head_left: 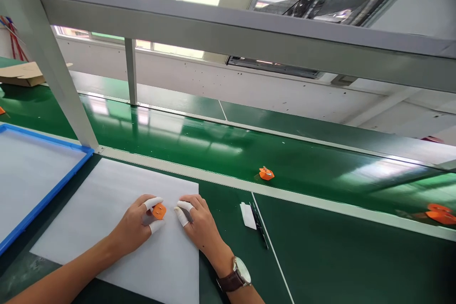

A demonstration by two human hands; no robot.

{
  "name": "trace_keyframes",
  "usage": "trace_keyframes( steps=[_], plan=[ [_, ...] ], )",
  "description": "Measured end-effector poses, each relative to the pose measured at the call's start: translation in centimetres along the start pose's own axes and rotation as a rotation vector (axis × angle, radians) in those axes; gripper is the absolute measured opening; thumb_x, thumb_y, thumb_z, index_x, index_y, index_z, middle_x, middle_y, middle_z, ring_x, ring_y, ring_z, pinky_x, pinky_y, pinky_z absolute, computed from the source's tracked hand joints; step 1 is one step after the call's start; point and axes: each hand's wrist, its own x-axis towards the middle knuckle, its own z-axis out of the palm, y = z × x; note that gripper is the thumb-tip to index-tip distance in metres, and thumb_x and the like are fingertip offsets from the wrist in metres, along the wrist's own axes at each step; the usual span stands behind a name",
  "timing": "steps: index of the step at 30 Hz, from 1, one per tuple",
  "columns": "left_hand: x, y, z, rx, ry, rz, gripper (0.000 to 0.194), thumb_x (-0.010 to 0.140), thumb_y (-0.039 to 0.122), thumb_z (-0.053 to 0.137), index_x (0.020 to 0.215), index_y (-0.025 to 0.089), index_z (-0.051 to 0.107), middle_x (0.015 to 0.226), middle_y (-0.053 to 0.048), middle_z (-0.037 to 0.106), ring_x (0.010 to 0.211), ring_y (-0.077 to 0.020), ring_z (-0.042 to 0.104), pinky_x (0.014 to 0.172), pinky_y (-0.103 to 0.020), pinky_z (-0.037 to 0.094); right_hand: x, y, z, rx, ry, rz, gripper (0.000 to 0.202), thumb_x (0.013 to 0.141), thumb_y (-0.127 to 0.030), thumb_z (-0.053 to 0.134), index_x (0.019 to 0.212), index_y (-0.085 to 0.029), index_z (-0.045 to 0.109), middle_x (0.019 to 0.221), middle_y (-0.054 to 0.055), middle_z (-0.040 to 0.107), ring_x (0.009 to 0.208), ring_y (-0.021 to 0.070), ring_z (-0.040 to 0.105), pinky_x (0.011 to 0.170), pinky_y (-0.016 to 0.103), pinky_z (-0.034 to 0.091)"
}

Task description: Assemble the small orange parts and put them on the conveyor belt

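Observation:
My left hand [137, 225] pinches a small orange part [159, 211] between thumb and index finger, both wearing white finger cots. The part has a rounded face with small dark holes; its exact kind cannot be made out. Just to the right, my right hand [199, 221] has its cotted thumb and index finger drawn together at the tips. Whatever might be between them is hidden or too small to see. Both hands are over a white sheet [149, 266] on the dark green bench. A watch [238, 273] with a brown strap is on my right wrist.
A blue-framed white tray [76, 164] is at the left. Right of the sheet lie a white slip [248, 215] and a black pen [260, 228]. Orange pieces [266, 173] rest on the green belt [221, 147] behind a pale rail [228, 183]. A grey beam [228, 28] crosses above.

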Motion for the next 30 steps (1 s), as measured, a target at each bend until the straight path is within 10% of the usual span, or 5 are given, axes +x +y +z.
trace_keyframes(
  steps=[12, 23, 30],
  plan=[
    [2.1, 0.2, -0.3, 0.099, -0.011, -0.127, 0.04, 0.083, 0.036, 0.068, 0.121, 0.026, 0.065, 0.112, -0.006, 0.068, 0.076, -0.0181, 0.061, 0.072, -0.034, 0.059, 0.0, 0.3, 0.5, 0.06, 0.053, 0.075, 0.015, 0.09, -0.011, 0.057, 0.095, -0.022, 0.066, 0.105, 0.007, 0.068, 0.098, 0.0251, 0.058, 0.087, 0.043, 0.048],
    [17.8, -4.2, -2.8, 0.199, 0.239, -0.249, 0.049, 0.077, 0.036, 0.07, 0.122, 0.015, 0.063, 0.11, -0.01, 0.071, 0.099, -0.0244, 0.066, 0.092, -0.035, 0.049, -0.2, 0.7, 0.6, 0.049, 0.077, 0.056, 0.019, 0.084, -0.006, 0.06, 0.092, -0.022, 0.067, 0.105, 0.006, 0.068, 0.098, 0.0244, 0.06, 0.086, 0.04, 0.05],
    [20.0, -6.1, -3.4, 0.202, 0.348, -0.326, 0.056, 0.072, 0.033, 0.073, 0.123, 0.013, 0.06, 0.113, -0.012, 0.069, 0.104, -0.0283, 0.064, 0.094, -0.037, 0.048, -0.3, 1.0, 0.6, 0.034, 0.111, 0.054, 0.02, 0.082, -0.005, 0.061, 0.088, -0.023, 0.066, 0.102, 0.005, 0.069, 0.095, 0.023, 0.062, 0.085, 0.039, 0.05]
  ],
)
